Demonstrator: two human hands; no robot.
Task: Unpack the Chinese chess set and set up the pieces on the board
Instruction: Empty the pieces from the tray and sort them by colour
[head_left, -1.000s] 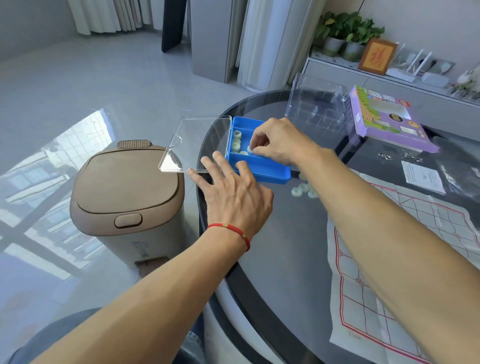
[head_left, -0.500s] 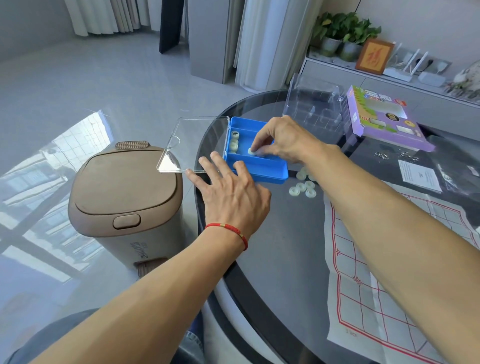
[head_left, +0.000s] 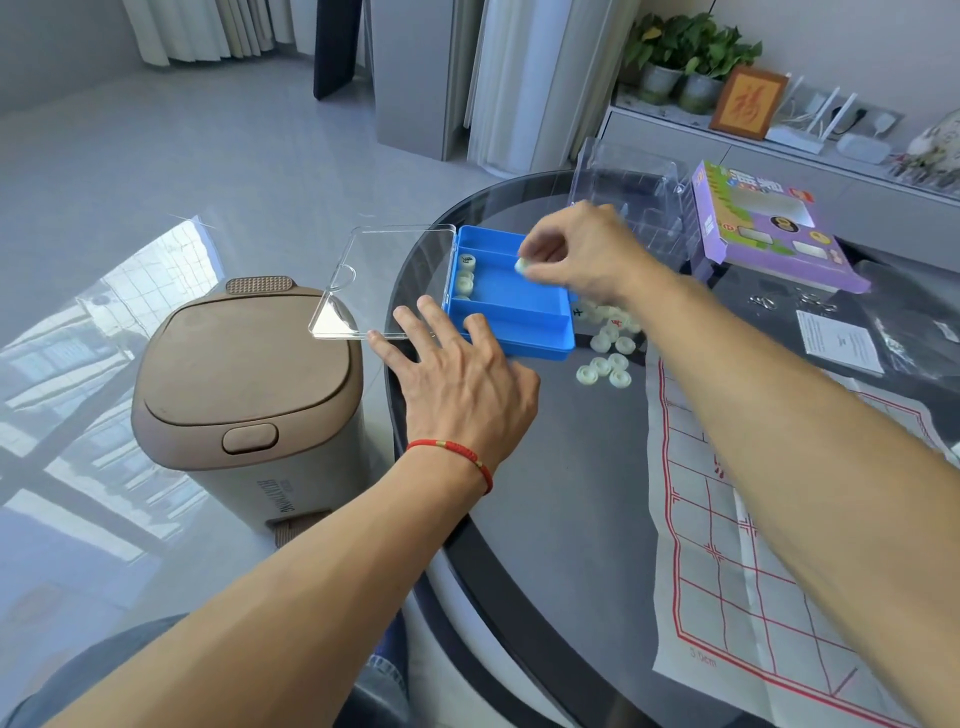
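**Pieces coming out of the box, board not yet set**

The blue box (head_left: 511, 317) sits near the far left edge of the round glass tabletop (head_left: 566, 493), its clear lid (head_left: 387, 280) folded open and hanging out past the edge. The left hand (head_left: 462, 384) lies flat on the tabletop with fingers spread and straight, fingertips touching the box's near wall as if to steady it; it holds nothing. The right hand (head_left: 576, 254) hovers over the box's far side, its thumb and fingertips pinching one pale chess piece (head_left: 521, 266).

As for progress, the unpacking looks well advanced but unfinished. A loose pile of pieces (head_left: 605, 345) lies on the tabletop just beside the box's right end, some face down. A short column of remaining pieces (head_left: 465, 275) stands in the box's left end; most of the tray is bare blue.

The paper board (head_left: 753, 545) is spread flat toward the right edge of the tabletop, and no piece stands on it in view. So the whole placing stage seems to remain: empty the last few pieces, turn them face up, sort them, and set them on the grid.

Toward the far edge lie a clear plastic insert (head_left: 631, 208), the purple packaging box (head_left: 763, 228) and a small paper slip (head_left: 839, 340).
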